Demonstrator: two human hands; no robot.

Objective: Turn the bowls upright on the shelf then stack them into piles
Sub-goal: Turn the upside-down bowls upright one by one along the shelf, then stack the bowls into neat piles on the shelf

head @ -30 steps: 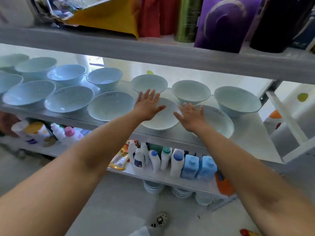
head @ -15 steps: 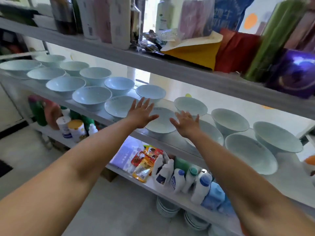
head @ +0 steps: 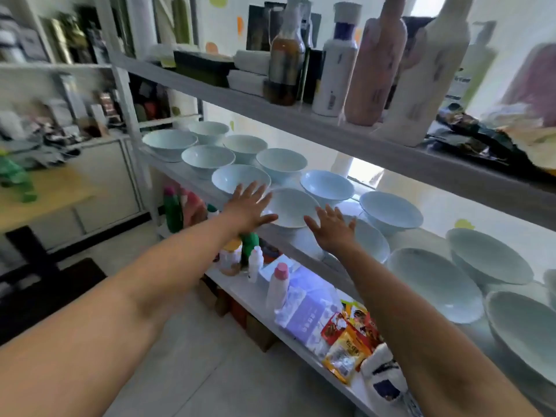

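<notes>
since a moment ago the view has swung left along the middle shelf (head: 427, 239). the left hand (head: 249, 206) and right hand (head: 332, 228), fingers spread and gripping nothing, now flank one bowl (head: 290, 207) at that shelf's front edge. every bowl there is upright and unstacked, so stacking likely starts here.

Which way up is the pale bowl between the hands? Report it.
Upright: the pale blue ceramic bowl shows its hollow inside, rim on top.

Under me is a pale floor (head: 192, 371), with a dark mat (head: 60, 290) at the near left. A white cabinet (head: 99, 176) and a wooden table (head: 45, 194) stand left; daylight brightens the far wall (head: 228, 25).
</notes>
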